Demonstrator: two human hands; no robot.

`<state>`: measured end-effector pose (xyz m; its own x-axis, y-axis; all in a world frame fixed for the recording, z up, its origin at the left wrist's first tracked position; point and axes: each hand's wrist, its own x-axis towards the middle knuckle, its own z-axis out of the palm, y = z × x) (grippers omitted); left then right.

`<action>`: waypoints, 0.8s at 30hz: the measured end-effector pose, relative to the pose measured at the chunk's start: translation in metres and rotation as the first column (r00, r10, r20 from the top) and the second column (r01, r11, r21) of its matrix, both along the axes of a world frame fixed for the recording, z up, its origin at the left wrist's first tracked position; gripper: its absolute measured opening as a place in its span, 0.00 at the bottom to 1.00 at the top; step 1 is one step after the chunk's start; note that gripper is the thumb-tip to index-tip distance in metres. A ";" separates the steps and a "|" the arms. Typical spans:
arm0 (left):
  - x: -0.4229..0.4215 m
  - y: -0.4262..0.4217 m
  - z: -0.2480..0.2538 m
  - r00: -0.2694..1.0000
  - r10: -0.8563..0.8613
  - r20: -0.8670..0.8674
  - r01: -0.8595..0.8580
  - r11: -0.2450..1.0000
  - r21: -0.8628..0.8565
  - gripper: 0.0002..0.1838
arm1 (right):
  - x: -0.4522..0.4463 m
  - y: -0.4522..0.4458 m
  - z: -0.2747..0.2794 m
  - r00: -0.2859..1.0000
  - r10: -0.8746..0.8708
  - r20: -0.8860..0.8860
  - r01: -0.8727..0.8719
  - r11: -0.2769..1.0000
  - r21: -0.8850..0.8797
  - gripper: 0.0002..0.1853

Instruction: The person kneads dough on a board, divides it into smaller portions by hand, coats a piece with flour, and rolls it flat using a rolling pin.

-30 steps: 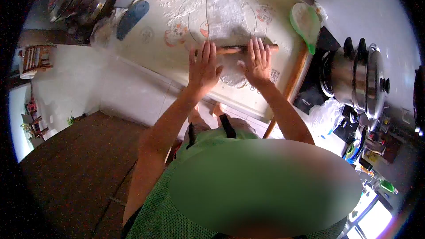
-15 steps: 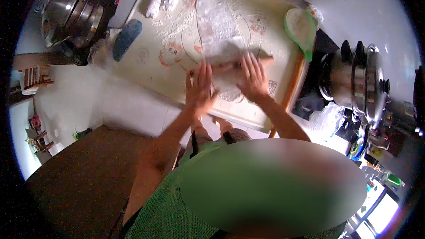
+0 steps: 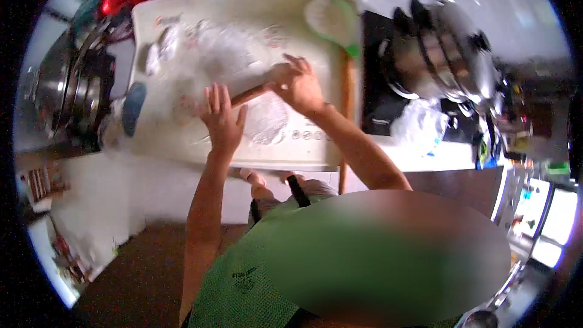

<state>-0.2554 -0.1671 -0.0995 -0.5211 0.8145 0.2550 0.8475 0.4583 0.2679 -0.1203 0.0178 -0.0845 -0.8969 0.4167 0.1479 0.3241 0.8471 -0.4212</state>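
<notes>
A wooden rolling pin (image 3: 252, 93) lies at a slant across a long floured sheet of dough (image 3: 267, 123). My left hand (image 3: 222, 120) is at the pin's left end, fingers stretched out and spread; whether the palm presses on the wood is hidden. Around the pin's right end is my right hand (image 3: 300, 88), thumb and forefinger bent at it, other fingers raised. The sheet continues beyond the pin, somewhat blurred. Two floured dough pieces, a near one (image 3: 152, 59) and a far one (image 3: 169, 42), rest at upper left on the pale printed mat (image 3: 303, 155).
A green scoop (image 3: 351, 48) with white flour stands at the mat's upper right corner. Blue oblong item (image 3: 134, 109) on the left edge. Steel pots (image 3: 431, 54) on the right, a clear plastic bag (image 3: 419, 124) below them. More pots (image 3: 67, 94) at far left.
The view has turned, shifting the mat leftward. The pin has swung from nearly level to a steeper slant. My right hand went from lying flat on the pin to curling at its end.
</notes>
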 end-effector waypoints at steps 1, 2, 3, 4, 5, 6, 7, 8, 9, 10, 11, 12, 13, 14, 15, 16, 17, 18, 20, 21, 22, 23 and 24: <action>0.006 0.010 0.015 1.000 -0.016 0.024 0.014 0.998 0.057 0.28 | 0.003 -0.003 0.011 0.995 -0.040 -0.087 0.037 0.999 -0.035 0.16; 0.012 0.023 0.033 0.996 -0.069 0.064 0.068 0.997 0.027 0.19 | 0.006 -0.005 0.023 0.981 -0.077 -0.177 0.066 0.995 -0.069 0.11; 0.018 0.034 0.048 0.989 -0.112 0.100 0.109 0.994 0.030 0.16 | 0.011 -0.010 0.042 0.985 -0.092 -0.144 0.093 0.996 0.001 0.08; 0.024 0.044 0.059 0.979 -0.151 0.133 0.148 0.988 0.033 0.14 | 0.020 -0.016 0.052 0.988 -0.148 -0.033 0.149 0.988 0.033 0.17; 0.026 0.052 0.055 0.980 -0.196 0.029 0.193 0.979 0.070 0.19 | 0.026 -0.018 0.056 0.984 -0.177 -0.012 0.177 0.983 0.056 0.24; 0.036 0.058 0.060 0.973 -0.228 0.021 0.226 0.970 0.085 0.19 | 0.037 -0.020 0.060 0.977 -0.211 0.007 0.210 0.975 0.076 0.33; 0.048 0.066 0.068 0.985 -0.169 0.040 0.157 0.965 0.211 0.23 | 0.052 -0.019 0.079 0.976 -0.215 0.034 0.214 0.976 0.032 0.40; 0.058 0.073 0.075 0.990 -0.117 0.073 0.086 0.940 0.331 0.29 | 0.068 -0.017 0.082 0.959 -0.245 -0.139 0.251 0.968 0.026 0.29; 0.061 0.073 0.080 0.986 -0.157 0.059 0.136 0.953 0.272 0.37 | 0.087 -0.012 0.093 0.956 -0.247 -0.156 0.255 0.967 0.028 0.21; 0.066 0.072 0.082 0.978 -0.202 0.056 0.179 0.943 0.282 0.37 | 0.108 -0.008 0.108 0.954 -0.249 -0.170 0.257 0.966 0.028 0.14; 0.069 0.074 0.081 0.972 -0.230 0.047 0.214 0.951 0.222 0.36 | 0.126 -0.009 0.123 0.889 -0.315 -0.333 0.335 0.942 0.004 0.07; 0.072 0.074 0.081 0.967 -0.250 0.038 0.242 0.957 0.158 0.35 | 0.149 -0.008 0.144 0.875 -0.357 -0.326 0.380 0.925 0.008 0.07; 0.074 0.073 0.080 0.961 -0.278 0.009 0.272 0.946 0.177 0.33 | 0.171 -0.001 0.153 0.842 -0.424 -0.335 0.462 0.886 0.040 0.07; 0.077 0.072 0.079 0.957 -0.291 0.008 0.284 0.940 0.188 0.33 | 0.193 0.012 0.163 0.804 -0.484 -0.346 0.536 0.841 0.070 0.07; 0.080 0.070 0.078 0.959 -0.280 0.036 0.271 0.950 0.152 0.31 | 0.219 0.021 0.172 0.735 -0.567 -0.373 0.627 0.778 0.053 0.06; 0.084 0.067 0.077 0.962 -0.264 0.064 0.257 0.960 0.109 0.30 | 0.246 0.032 0.180 0.656 -0.642 -0.397 0.707 0.707 0.026 0.06; 0.089 0.065 0.075 0.962 -0.267 0.060 0.255 0.953 0.163 0.28 | 0.275 0.049 0.188 0.624 -0.681 -0.383 0.747 0.664 0.038 0.06; 0.091 0.067 0.077 0.962 -0.269 0.054 0.257 0.952 0.164 0.28 | 0.306 0.070 0.195 0.592 -0.716 -0.370 0.782 0.621 0.050 0.06; 0.097 0.074 0.089 0.958 -0.281 0.065 0.264 0.946 0.190 0.26 | 0.370 0.115 0.201 0.515 -0.790 -0.333 0.850 0.521 0.077 0.12; 0.109 0.083 0.106 0.958 -0.284 0.029 0.266 0.925 0.270 0.23 | 0.402 0.136 0.202 0.548 -0.777 -0.309 0.836 0.505 0.214 0.13; 0.120 0.094 0.124 0.961 -0.275 0.023 0.259 0.927 0.270 0.23 | 0.432 0.159 0.203 0.580 -0.764 -0.282 0.804 0.482 0.347 0.14; 0.131 0.106 0.143 0.951 -0.310 -0.016 0.300 0.905 0.302 0.21 | 0.461 0.186 0.202 0.480 -0.848 -0.224 0.862 0.407 0.303 0.16; 0.142 0.120 0.160 0.939 -0.340 -0.058 0.340 0.880 0.332 0.20 | 0.487 0.213 0.201 0.373 -0.914 -0.159 0.908 0.324 0.265 0.17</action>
